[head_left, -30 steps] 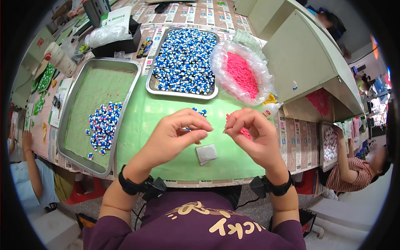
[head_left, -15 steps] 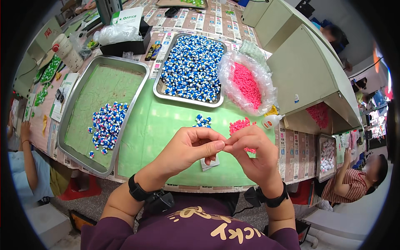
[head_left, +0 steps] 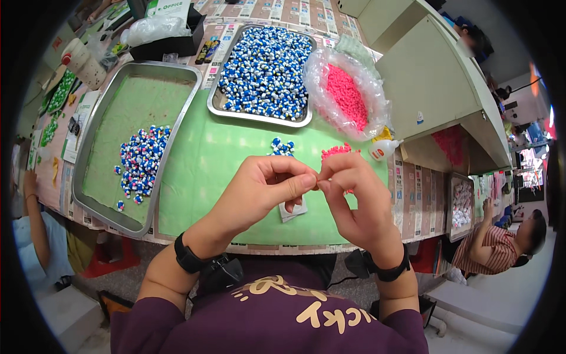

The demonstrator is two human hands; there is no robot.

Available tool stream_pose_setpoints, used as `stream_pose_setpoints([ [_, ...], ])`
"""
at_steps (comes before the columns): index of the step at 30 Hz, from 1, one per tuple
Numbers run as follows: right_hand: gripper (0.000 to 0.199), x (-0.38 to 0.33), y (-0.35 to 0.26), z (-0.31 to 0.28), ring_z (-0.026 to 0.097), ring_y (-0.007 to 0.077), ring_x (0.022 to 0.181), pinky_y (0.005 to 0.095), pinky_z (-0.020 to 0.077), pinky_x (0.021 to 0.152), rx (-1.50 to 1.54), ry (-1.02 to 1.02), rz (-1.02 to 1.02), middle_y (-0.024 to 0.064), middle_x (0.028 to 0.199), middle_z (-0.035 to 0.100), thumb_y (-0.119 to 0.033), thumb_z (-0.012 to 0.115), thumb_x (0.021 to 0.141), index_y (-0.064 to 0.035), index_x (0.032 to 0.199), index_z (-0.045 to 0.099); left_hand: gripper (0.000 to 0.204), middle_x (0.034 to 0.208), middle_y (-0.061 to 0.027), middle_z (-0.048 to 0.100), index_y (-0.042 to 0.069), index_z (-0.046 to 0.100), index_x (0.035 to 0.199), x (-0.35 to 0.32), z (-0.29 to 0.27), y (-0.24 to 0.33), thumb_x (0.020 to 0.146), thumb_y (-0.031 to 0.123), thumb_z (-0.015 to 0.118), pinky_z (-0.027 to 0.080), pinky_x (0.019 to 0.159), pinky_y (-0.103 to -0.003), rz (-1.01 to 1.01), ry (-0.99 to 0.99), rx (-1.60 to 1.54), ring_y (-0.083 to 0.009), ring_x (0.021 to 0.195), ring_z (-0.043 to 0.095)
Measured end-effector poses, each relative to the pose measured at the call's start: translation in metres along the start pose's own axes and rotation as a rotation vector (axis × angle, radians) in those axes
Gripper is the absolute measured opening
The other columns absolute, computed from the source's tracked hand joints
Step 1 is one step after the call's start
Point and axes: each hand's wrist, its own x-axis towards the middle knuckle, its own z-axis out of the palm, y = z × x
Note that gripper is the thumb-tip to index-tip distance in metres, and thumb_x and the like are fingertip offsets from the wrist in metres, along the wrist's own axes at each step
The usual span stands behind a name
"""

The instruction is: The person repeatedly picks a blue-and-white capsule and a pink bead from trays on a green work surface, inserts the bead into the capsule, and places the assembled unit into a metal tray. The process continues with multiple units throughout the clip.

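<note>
Over the green mat [head_left: 194, 177], my left hand [head_left: 272, 187] and my right hand [head_left: 358, 199] meet fingertip to fingertip. Each is closed in a pinch; whatever lies between the fingers is too small to make out. Just beyond my left hand sits a little group of blue-and-white pieces [head_left: 282, 146]. A heap of small pink pieces [head_left: 335, 151] lies behind my right hand, which partly covers it. Below the left fingertips is a small white, flat pad [head_left: 293, 211], partly hidden. A white squeeze bottle [head_left: 383, 149] lies tilted at the mat's right side.
At left, a metal tray [head_left: 118, 97] holds blue-and-white pieces with pink bits. Another metal tray [head_left: 265, 120], full of blue-and-white pieces, stands at the back. Beside it is a clear plastic bag [head_left: 377, 115] of pink pieces. A grey cabinet [head_left: 433, 76] borders the right. Co-workers sit on both sides.
The whole view has shifted, so the table and trays appear higher. My hands still meet at the fingertips, and the right hand's fingers have turned slightly.
</note>
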Motion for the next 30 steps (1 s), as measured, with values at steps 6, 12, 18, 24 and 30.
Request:
stream_pose_setpoints([
  [6,0.026,0.001,0.001,0.004,0.059,0.0296,0.079,0.0355,0.0466,0.069,0.048,-0.009,0.104,0.0125,0.089,0.059,0.015,0.060,0.071,-0.0032,0.085,0.048,0.026,0.096,-0.0050,0.068,-0.002,0.068,0.105,-0.001,-0.008,-0.001,0.096,0.022,0.062,0.051,0.070,-0.023,-0.108,-0.063,-0.183,-0.0078,0.074,0.060],
  [12,0.025,-0.001,0.008,-0.009,0.058,0.0267,0.076,0.0339,0.0460,0.070,0.126,-0.062,0.195,0.0114,0.084,0.059,0.016,0.057,0.075,-0.0031,0.088,0.047,0.024,0.108,-0.0111,0.066,-0.001,0.061,0.114,-0.006,-0.020,0.005,0.093,0.011,0.063,0.054,0.076,-0.026,-0.044,-0.001,-0.100,-0.0142,0.087,0.066],
  [18,0.019,-0.022,0.024,0.008,0.056,0.0306,0.075,0.0376,0.0439,0.069,0.123,-0.325,0.355,0.0109,0.077,0.055,0.012,0.055,0.078,-0.0033,0.087,0.047,0.024,0.105,-0.0107,0.067,0.004,0.058,0.112,-0.017,-0.044,0.006,0.090,0.009,0.066,0.053,0.081,-0.027,0.031,0.072,0.003,-0.0160,0.092,0.066],
  [24,0.021,-0.021,0.025,0.018,0.057,0.0299,0.081,0.0375,0.0418,0.075,-0.067,-0.468,0.307,0.0085,0.081,0.058,0.009,0.059,0.077,-0.0045,0.085,0.045,0.025,0.112,-0.0123,0.067,0.000,0.063,0.115,-0.026,-0.060,0.008,0.091,0.007,0.063,0.052,0.085,-0.028,0.093,0.100,0.032,-0.0125,0.093,0.063],
  [30,0.019,-0.019,0.023,0.019,0.056,0.0299,0.078,0.0375,0.0405,0.073,-0.107,-0.479,0.279,0.0089,0.078,0.056,0.007,0.058,0.078,-0.0051,0.085,0.046,0.031,0.115,-0.0144,0.065,-0.004,0.060,0.121,-0.026,-0.052,0.012,0.091,0.004,0.062,0.053,0.088,-0.028,0.133,0.115,0.020,-0.0146,0.098,0.066],
])
